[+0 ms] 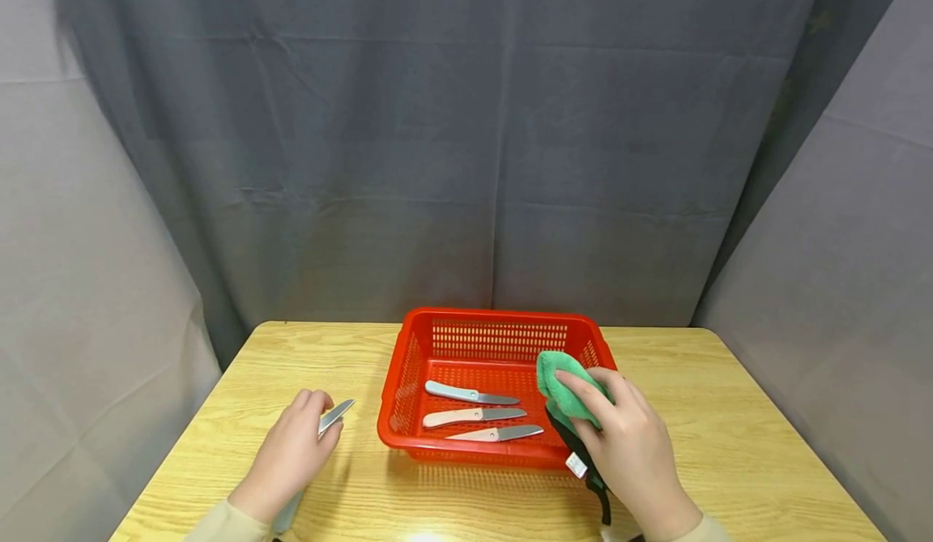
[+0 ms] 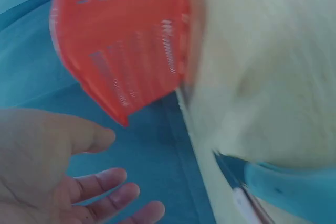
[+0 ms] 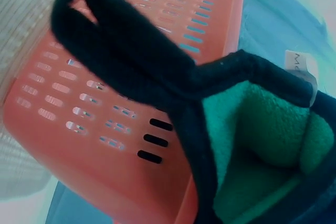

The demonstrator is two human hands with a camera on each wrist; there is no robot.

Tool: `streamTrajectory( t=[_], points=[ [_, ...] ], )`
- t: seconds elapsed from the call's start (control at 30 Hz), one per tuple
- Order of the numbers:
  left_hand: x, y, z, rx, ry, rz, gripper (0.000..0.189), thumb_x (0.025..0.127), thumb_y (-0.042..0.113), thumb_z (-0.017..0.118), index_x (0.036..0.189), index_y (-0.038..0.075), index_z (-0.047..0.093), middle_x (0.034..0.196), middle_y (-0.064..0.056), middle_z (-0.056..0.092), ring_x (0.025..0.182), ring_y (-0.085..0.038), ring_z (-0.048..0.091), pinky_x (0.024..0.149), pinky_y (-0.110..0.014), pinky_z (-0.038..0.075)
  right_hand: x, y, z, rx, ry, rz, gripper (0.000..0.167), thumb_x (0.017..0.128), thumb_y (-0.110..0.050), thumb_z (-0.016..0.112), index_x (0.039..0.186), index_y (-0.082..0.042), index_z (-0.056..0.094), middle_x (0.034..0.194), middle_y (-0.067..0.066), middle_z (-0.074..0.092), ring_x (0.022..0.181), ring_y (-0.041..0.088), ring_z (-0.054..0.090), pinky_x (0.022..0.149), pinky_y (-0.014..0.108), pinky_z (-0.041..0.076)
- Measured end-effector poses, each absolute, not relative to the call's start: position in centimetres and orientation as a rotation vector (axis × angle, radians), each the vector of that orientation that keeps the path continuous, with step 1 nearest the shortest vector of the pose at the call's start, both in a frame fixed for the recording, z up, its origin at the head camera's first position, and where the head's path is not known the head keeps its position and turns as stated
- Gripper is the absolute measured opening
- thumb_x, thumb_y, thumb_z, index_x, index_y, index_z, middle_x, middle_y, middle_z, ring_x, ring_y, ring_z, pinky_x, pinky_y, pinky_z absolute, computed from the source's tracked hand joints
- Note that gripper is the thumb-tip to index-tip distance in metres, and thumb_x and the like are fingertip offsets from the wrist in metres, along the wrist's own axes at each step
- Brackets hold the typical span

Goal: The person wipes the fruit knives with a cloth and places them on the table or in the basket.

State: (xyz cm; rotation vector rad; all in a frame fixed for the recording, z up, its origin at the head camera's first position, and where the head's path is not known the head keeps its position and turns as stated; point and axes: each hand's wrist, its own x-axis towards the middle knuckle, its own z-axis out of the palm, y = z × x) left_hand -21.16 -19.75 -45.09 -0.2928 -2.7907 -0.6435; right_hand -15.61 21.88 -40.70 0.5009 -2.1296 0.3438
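Note:
My left hand (image 1: 291,449) hovers over the table's left side, fingers loosely bent with nothing between them in the left wrist view. Beneath it are knives on the table: a blade (image 1: 334,418) shows past the fingers, a blue handle (image 2: 294,187) and a pale handle (image 2: 245,203) in the left wrist view. My right hand (image 1: 634,445) pinches a green cloth (image 1: 568,376) with black edging, a black loop (image 3: 115,45) and a white tag, at the right side of the red basket (image 1: 503,313). Inside lie a blue-handled knife (image 1: 452,391), a cream-handled knife (image 1: 453,418) and a beige-handled knife (image 1: 477,435).
The wooden table (image 1: 729,445) has rounded back corners. A dark grey curtain (image 1: 437,161) hangs behind it, with pale cloth sheets (image 1: 95,283) along both sides. The basket stands near the middle of the table, its walls slotted.

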Motion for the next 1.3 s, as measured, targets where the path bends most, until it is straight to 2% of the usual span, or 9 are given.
streamTrajectory(
  t=[0.3,0.47,0.7,0.87,1.03,1.3],
  points=[
    [-21.0,-21.8,-46.8,-0.240,-2.912,-0.500,0.040,0.089,0.022,0.080,0.113,-0.003,0.059,0.097,-0.011,0.056,0.071,-0.021,0.049,0.055,-0.033,0.042,-15.6,22.0,-40.8,0.506,-2.140,0.360,0.075,0.059,-0.001,0.096,0.126,-0.025,0.073,0.110,0.013,0.066,0.089,0.029,0.066,0.068,0.048,0.061],
    [-21.2,-23.4,-47.2,-0.215,-3.000,-0.390,0.047,0.087,0.030,0.083,0.107,-0.005,0.058,0.091,-0.011,0.053,0.068,-0.023,0.050,0.052,-0.037,0.045,-15.6,22.1,-40.8,0.496,-2.197,0.389,0.070,0.065,-0.003,0.094,0.128,-0.024,0.072,0.111,0.014,0.065,0.092,0.030,0.065,0.071,0.049,0.061],
    [-21.4,-24.4,-47.4,-0.199,-3.103,-0.336,0.043,0.088,0.030,0.082,0.098,-0.005,0.059,0.083,-0.010,0.052,0.064,-0.023,0.051,0.053,-0.040,0.047,-15.5,22.2,-40.8,0.490,-2.210,0.394,0.068,0.067,-0.005,0.094,0.128,-0.025,0.071,0.113,0.013,0.064,0.093,0.029,0.065,0.071,0.049,0.061],
    [-21.7,-24.9,-47.7,-0.216,-3.151,-0.337,0.038,0.090,0.027,0.079,0.098,-0.005,0.059,0.082,-0.009,0.052,0.063,-0.020,0.050,0.057,-0.040,0.048,-15.5,22.2,-40.8,0.489,-2.219,0.401,0.068,0.067,-0.005,0.094,0.128,-0.025,0.071,0.114,0.013,0.065,0.094,0.029,0.066,0.072,0.049,0.061],
    [-21.8,-25.4,-48.2,-0.256,-3.163,-0.293,0.035,0.091,0.023,0.078,0.097,-0.006,0.060,0.083,-0.011,0.055,0.066,-0.022,0.055,0.062,-0.044,0.052,-15.4,22.2,-40.7,0.486,-2.224,0.397,0.067,0.067,-0.006,0.094,0.127,-0.025,0.071,0.114,0.013,0.065,0.094,0.030,0.066,0.072,0.049,0.061],
    [-22.4,-25.4,-48.8,-0.211,-3.167,-0.306,0.032,0.089,0.018,0.079,0.099,-0.007,0.062,0.084,-0.011,0.056,0.068,-0.023,0.059,0.062,-0.046,0.053,-15.4,22.2,-40.9,0.482,-2.227,0.391,0.067,0.067,-0.007,0.095,0.127,-0.024,0.071,0.113,0.012,0.065,0.093,0.030,0.066,0.071,0.049,0.061]
  ],
)
